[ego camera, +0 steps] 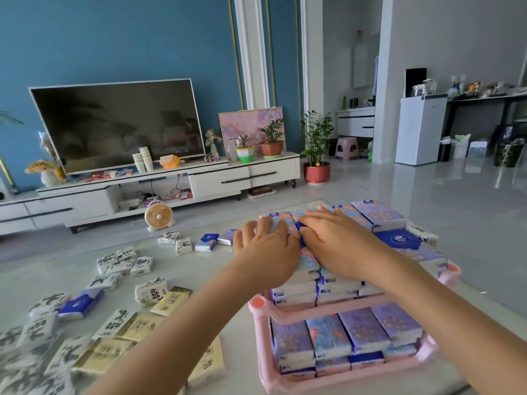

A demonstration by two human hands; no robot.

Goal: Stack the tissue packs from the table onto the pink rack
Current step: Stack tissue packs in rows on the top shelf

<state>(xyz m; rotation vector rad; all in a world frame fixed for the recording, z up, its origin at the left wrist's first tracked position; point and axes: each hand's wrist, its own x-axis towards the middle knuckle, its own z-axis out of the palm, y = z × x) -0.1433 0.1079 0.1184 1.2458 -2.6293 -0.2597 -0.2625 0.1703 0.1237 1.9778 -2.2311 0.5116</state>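
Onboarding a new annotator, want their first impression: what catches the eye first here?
The left hand and right hand lie flat on the top layer of blue and lilac tissue packs, piled high on the pink rack at centre right. To the left, white and cream tissue packs lie scattered over the pale table. Behind them, a large dark TV stands at upper left.

One pink rack (258,303) shows two tiers, and the top layer of the lower tier holds four blue tissue packs (363,329) side by side. On the table (57,269) lie three loose blue packs (206,242), at least four beige packs (139,326), and over ten white ink-print packs (151,292), the nearest too blurred to count.
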